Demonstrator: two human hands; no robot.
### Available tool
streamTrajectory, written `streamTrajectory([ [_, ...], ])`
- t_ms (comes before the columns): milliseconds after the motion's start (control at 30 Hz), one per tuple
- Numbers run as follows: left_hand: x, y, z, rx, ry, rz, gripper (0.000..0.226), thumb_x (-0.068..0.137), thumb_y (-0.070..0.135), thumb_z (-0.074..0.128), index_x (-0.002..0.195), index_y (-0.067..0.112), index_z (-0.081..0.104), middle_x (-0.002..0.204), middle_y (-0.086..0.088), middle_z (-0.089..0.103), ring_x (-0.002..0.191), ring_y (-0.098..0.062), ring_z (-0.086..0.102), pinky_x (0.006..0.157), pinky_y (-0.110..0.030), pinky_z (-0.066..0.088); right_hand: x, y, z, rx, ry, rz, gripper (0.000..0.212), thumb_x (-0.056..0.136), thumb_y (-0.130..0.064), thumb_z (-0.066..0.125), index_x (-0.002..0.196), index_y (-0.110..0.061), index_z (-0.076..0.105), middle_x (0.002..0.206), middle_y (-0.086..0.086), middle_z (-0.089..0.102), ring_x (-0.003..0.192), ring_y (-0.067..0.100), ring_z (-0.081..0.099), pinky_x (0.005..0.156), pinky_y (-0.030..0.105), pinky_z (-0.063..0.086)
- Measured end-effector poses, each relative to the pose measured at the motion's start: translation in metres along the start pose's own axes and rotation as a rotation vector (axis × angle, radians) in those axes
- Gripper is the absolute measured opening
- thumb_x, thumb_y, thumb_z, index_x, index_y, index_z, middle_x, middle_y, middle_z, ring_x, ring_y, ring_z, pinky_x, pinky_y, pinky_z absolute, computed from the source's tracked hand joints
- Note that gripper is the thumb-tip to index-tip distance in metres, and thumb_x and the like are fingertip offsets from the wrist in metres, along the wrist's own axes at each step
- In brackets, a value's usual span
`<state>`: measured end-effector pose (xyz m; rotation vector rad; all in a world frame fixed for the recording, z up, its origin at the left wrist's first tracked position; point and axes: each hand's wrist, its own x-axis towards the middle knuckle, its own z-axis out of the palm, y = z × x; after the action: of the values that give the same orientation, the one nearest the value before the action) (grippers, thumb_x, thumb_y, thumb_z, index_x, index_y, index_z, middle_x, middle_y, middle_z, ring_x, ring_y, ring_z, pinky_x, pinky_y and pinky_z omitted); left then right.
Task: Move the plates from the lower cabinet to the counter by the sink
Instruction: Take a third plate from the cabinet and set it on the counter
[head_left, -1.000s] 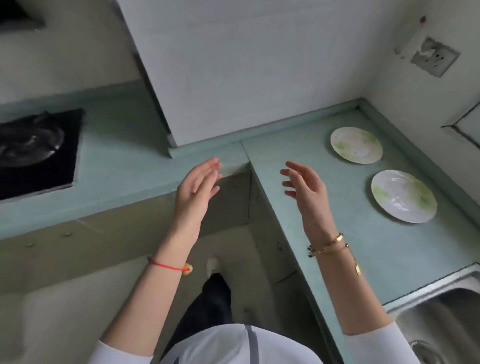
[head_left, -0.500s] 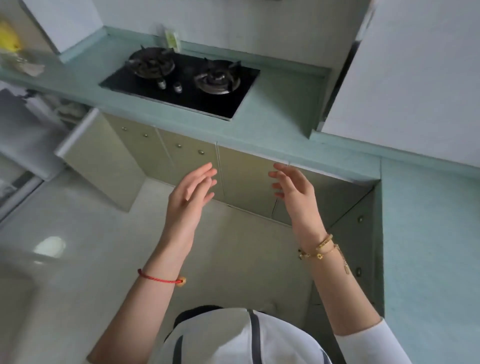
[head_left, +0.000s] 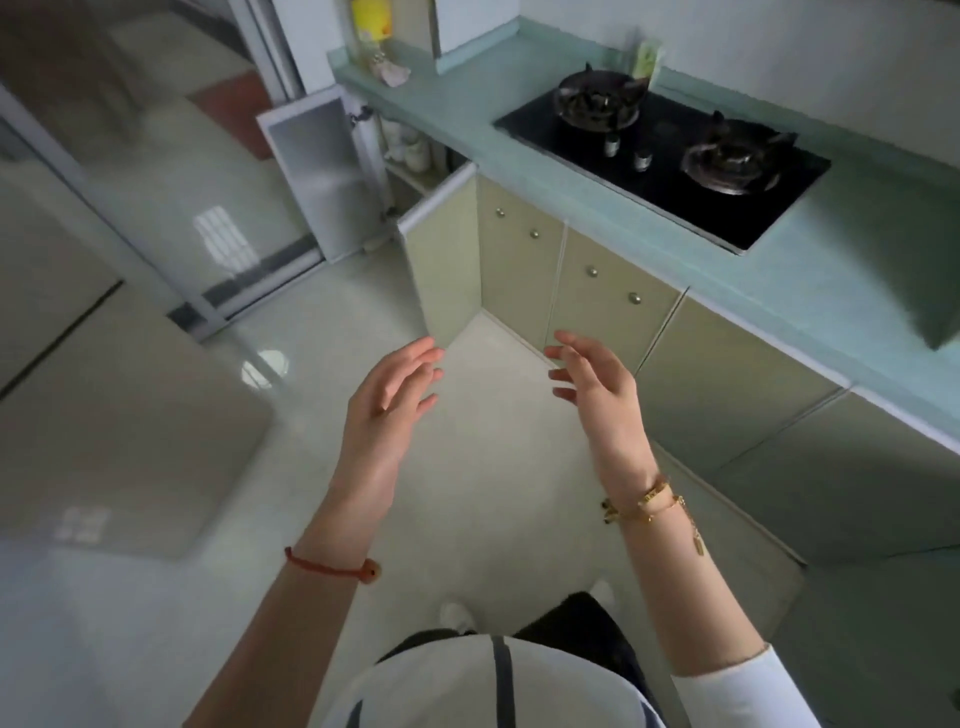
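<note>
My left hand (head_left: 389, 395) and my right hand (head_left: 597, 384) are raised in front of me over the floor, palms facing each other, fingers relaxed and holding nothing. Ahead stands the lower cabinet (head_left: 410, 161) at the far end of the teal counter (head_left: 571, 192), with both its doors swung open: a frosted one (head_left: 327, 171) on the left and a beige one (head_left: 441, 265) on the right. White crockery (head_left: 410, 145) shows dimly on its shelf. No plates on the counter and no sink are in view.
A black two-burner gas hob (head_left: 670, 156) is set into the counter. Shut beige cabinet doors (head_left: 613, 306) run beneath it. A yellow bottle (head_left: 370, 21) stands at the counter's far end. Glossy pale floor (head_left: 260, 415) stretches left toward a sliding glass door (head_left: 156, 208).
My view has swung left, away from the sink counter with its two plates, past the hob, to the open lower cabinet. Both hands stay raised and hold nothing.
</note>
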<state>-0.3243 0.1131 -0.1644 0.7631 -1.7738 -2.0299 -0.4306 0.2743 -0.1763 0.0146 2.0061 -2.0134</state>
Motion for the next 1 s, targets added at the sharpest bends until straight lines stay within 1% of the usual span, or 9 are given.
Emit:
streamTrajectory([
  [133, 0.005, 0.001, -0.061, -0.013, 0.105, -0.018, 0.029, 0.100, 0.017, 0.055, 0.128, 0.020, 0.064, 0.126, 0.003, 0.069, 0.119, -0.011, 0.064, 0.103, -0.032, 0.050, 0.004, 0.012, 0.068, -0.037, -0.106, 0.034, 0.026, 0.098, -0.016, 0.050, 0.120, -0.014, 0.064, 0.105, -0.002, 0.070, 0.090, 0.012, 0.063, 0.081, 0.027, 0.052],
  [200, 0.007, 0.000, -0.077, -0.025, 0.140, -0.029, 0.030, 0.099, 0.020, 0.057, 0.129, 0.020, 0.063, 0.127, 0.003, 0.069, 0.120, -0.012, 0.064, 0.105, -0.034, 0.049, 0.006, 0.015, 0.089, -0.044, -0.142, 0.043, 0.027, 0.099, -0.016, 0.050, 0.121, -0.013, 0.064, 0.106, 0.000, 0.070, 0.090, 0.013, 0.063, 0.080, 0.025, 0.052],
  [300, 0.018, -0.001, -0.101, -0.035, 0.191, -0.027, 0.039, 0.091, 0.029, 0.059, 0.129, 0.019, 0.062, 0.128, 0.001, 0.068, 0.121, -0.014, 0.063, 0.105, -0.035, 0.048, 0.018, 0.019, 0.124, -0.067, -0.198, 0.046, 0.026, 0.099, -0.016, 0.050, 0.120, -0.012, 0.065, 0.102, -0.002, 0.071, 0.089, 0.013, 0.063, 0.080, 0.026, 0.052],
  [400, 0.041, 0.001, -0.126, -0.054, 0.262, -0.025, 0.030, 0.099, 0.020, 0.058, 0.128, 0.019, 0.064, 0.127, 0.001, 0.069, 0.121, -0.016, 0.063, 0.109, -0.042, 0.047, 0.040, 0.018, 0.161, -0.088, -0.249, 0.044, 0.026, 0.098, -0.017, 0.051, 0.120, -0.013, 0.065, 0.101, -0.004, 0.071, 0.089, 0.012, 0.065, 0.081, 0.027, 0.053],
  [500, 0.076, 0.007, -0.150, -0.080, 0.337, -0.023, 0.030, 0.099, 0.016, 0.056, 0.127, 0.017, 0.064, 0.127, -0.002, 0.069, 0.121, -0.020, 0.063, 0.109, -0.046, 0.046, 0.071, 0.014, 0.199, -0.085, -0.299, 0.043, 0.027, 0.098, -0.017, 0.050, 0.120, -0.014, 0.066, 0.102, -0.005, 0.071, 0.089, 0.012, 0.064, 0.079, 0.025, 0.053],
  [667, 0.152, 0.033, -0.180, -0.101, 0.405, 0.015, 0.031, 0.099, 0.014, 0.054, 0.129, 0.016, 0.062, 0.129, -0.006, 0.067, 0.122, -0.022, 0.062, 0.109, -0.044, 0.046, 0.141, -0.007, 0.264, -0.079, -0.378, 0.010, 0.024, 0.099, -0.017, 0.050, 0.117, -0.015, 0.066, 0.102, -0.004, 0.072, 0.088, 0.012, 0.064, 0.077, 0.023, 0.050],
  [767, 0.199, 0.050, -0.192, -0.102, 0.439, 0.040, 0.033, 0.100, 0.013, 0.052, 0.132, 0.013, 0.060, 0.130, -0.007, 0.066, 0.122, -0.023, 0.062, 0.110, -0.044, 0.046, 0.184, -0.025, 0.302, -0.091, -0.429, -0.028, 0.023, 0.099, -0.016, 0.050, 0.115, -0.017, 0.066, 0.104, -0.003, 0.071, 0.092, 0.015, 0.064, 0.081, 0.027, 0.052],
  [867, 0.239, 0.062, -0.202, -0.115, 0.473, 0.063, 0.034, 0.100, 0.014, 0.052, 0.133, 0.013, 0.059, 0.130, -0.006, 0.066, 0.122, -0.022, 0.062, 0.109, -0.043, 0.046, 0.223, -0.039, 0.336, -0.126, -0.482, -0.070, 0.025, 0.100, -0.018, 0.049, 0.120, -0.015, 0.064, 0.108, -0.002, 0.070, 0.096, 0.015, 0.064, 0.087, 0.031, 0.054],
  [1000, 0.289, 0.073, -0.220, -0.140, 0.506, 0.080, 0.034, 0.099, 0.015, 0.052, 0.132, 0.015, 0.059, 0.130, -0.004, 0.066, 0.122, -0.019, 0.062, 0.108, -0.040, 0.047, 0.265, -0.051, 0.380, -0.155, -0.540, -0.086, 0.027, 0.100, -0.019, 0.048, 0.123, -0.014, 0.062, 0.112, 0.000, 0.068, 0.099, 0.016, 0.063, 0.086, 0.028, 0.053],
])
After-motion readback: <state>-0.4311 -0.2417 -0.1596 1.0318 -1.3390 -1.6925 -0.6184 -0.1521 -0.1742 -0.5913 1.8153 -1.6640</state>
